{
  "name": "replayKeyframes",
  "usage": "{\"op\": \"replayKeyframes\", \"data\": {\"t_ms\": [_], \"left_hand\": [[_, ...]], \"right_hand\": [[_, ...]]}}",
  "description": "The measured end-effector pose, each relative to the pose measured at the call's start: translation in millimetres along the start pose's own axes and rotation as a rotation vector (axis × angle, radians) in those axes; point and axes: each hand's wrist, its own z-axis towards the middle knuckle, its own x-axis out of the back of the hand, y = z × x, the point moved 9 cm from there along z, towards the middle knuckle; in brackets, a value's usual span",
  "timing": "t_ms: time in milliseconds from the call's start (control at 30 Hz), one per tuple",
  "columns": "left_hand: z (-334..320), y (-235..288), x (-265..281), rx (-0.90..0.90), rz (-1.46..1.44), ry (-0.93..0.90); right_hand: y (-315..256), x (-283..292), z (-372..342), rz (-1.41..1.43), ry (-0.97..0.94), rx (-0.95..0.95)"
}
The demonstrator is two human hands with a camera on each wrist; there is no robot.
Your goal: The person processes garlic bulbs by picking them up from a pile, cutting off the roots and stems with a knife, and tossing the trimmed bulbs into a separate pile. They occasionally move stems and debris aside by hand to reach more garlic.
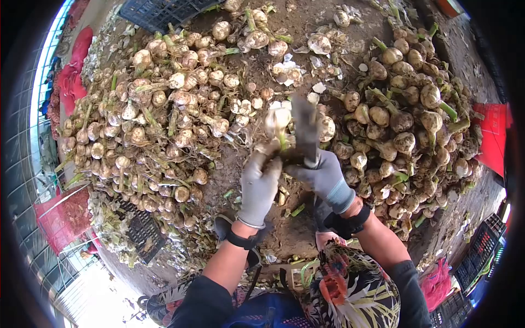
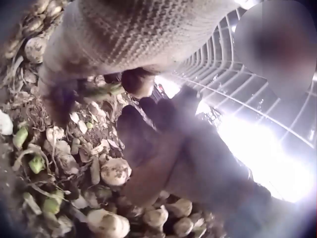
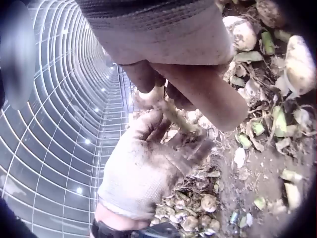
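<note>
My left hand [image 1: 260,188], in a grey-white glove, grips a garlic bulb [image 1: 278,118] by its green stem, the pale bulb pointing away from me. My right hand [image 1: 324,177], also gloved, holds a knife [image 1: 305,124] with a broad dark blade standing just right of the bulb. Both hands are close together over the soil. In the right wrist view, the stem [image 3: 176,118] runs between the two hands, and the knife's brown handle [image 3: 210,96] sticks out below my right glove. The bulb [image 2: 137,82] is partly hidden under my left glove in the left wrist view.
A large heap of garlic with stems [image 1: 158,109] spreads on the left and another heap [image 1: 404,115] on the right. Loose bulbs and peeled skins [image 1: 287,71] lie ahead. A dark crate [image 1: 158,13] stands at the far edge, a red container [image 1: 492,134] at right.
</note>
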Motion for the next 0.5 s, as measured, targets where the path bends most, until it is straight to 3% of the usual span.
{"op": "replayKeyframes", "data": {"t_ms": [33, 133, 167, 200, 267, 333, 400, 467, 500], "left_hand": [[-1, 13, -5, -0.107, 0.143, -0.046], [5, -3, -3, -0.02, 0.084, -0.068], [6, -5, 0, -0.021, 0.084, -0.065], [8, -4, 3, -0.034, 0.116, -0.065], [14, -6, 7, -0.044, 0.146, -0.069], [19, 14, 8, -0.403, 0.465, -0.006], [26, -1, 0, -0.416, 0.537, -0.077], [14, -8, -31, -0.41, 0.888, -0.318], [11, -19, -36, -0.359, 0.86, -0.358]], "right_hand": [[2, -1, -1, -0.045, -0.019, -0.045], [-4, 3, -1, -0.025, -0.026, -0.026], [-5, 14, 2, 0.017, 0.045, 0.011], [-2, 26, -2, 0.046, 0.118, -0.141], [0, 49, -2, 0.023, 0.233, -0.119], [6, 61, -4, 0.071, 0.261, -0.069], [14, 78, -11, 0.076, 0.36, -0.116], [18, 80, -17, 0.102, 0.382, -0.12], [22, 82, -18, 0.071, 0.371, -0.132]]}}
